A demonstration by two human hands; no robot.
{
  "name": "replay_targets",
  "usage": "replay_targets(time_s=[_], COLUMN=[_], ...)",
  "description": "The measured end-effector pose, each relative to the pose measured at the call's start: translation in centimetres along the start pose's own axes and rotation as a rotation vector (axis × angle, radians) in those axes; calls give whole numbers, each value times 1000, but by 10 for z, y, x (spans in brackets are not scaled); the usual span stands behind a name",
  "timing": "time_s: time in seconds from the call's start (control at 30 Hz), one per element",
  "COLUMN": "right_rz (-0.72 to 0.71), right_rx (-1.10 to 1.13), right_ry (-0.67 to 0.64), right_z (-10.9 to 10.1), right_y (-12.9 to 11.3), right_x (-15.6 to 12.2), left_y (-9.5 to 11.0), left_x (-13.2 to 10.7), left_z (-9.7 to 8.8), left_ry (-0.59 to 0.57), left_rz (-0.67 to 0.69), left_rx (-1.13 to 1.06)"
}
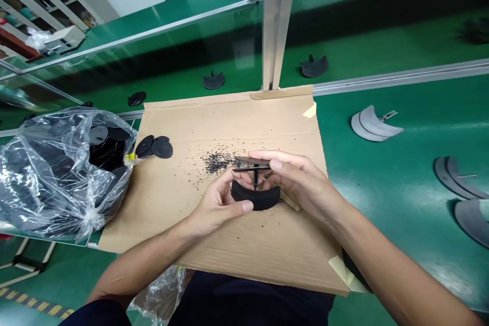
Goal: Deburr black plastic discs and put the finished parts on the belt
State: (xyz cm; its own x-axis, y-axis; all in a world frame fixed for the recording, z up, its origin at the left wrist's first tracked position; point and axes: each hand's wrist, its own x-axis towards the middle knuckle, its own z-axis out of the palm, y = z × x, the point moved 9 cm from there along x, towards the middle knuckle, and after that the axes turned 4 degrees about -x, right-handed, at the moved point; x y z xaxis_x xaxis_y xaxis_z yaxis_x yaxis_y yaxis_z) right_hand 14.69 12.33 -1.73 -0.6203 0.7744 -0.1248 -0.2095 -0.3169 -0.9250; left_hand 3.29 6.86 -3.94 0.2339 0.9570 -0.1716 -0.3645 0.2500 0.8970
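We hold a black curved part [255, 196] over the middle of the cardboard [229, 244] that covers our lap edge of the bench. Our left hand [219, 204] is curled about its left end, thumb pressed on the front face. Our right hand [294, 181] closes over the top, fingers pinching the thin black sprue [252, 168] that stands up from the part.

The cardboard's near edge lies just under our forearms, taped at its right corner; bare sheet lies open on both sides of the hands. Just beyond the hands a scatter of black crumbs [217, 160] dots the sheet. Further left, loose discs [155, 146] lie beside the mouth of a clear bag [53, 178] full of black parts, which crowds the cardboard's left edge.

To the right, on the green bench [382, 178], grey curved pieces [372, 125] and more near the edge [458, 178] lie well apart from the hands. At the cardboard's far edge a metal post [275, 25] rises, with a rail [401, 79] running right. Beyond it, finished parts [314, 66] sit on the green belt [183, 71].
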Motion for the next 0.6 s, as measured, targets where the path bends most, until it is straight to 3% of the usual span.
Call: replay_targets(time_s=[0.17, 0.43, 0.6], right_rz=[-5, 9, 4], right_rx=[-30, -112, -127], right_ry=[28, 102, 114], right_z=[-1, -7, -8], right_y=[3, 5, 5], right_x=[1, 1, 2], left_y=[-4, 1, 27], left_x=[0, 0, -4], left_z=[-1, 1, -27], left_ry=[16, -19, 242], left_rz=[-32, 42, 265], left_rx=[-55, 3, 224])
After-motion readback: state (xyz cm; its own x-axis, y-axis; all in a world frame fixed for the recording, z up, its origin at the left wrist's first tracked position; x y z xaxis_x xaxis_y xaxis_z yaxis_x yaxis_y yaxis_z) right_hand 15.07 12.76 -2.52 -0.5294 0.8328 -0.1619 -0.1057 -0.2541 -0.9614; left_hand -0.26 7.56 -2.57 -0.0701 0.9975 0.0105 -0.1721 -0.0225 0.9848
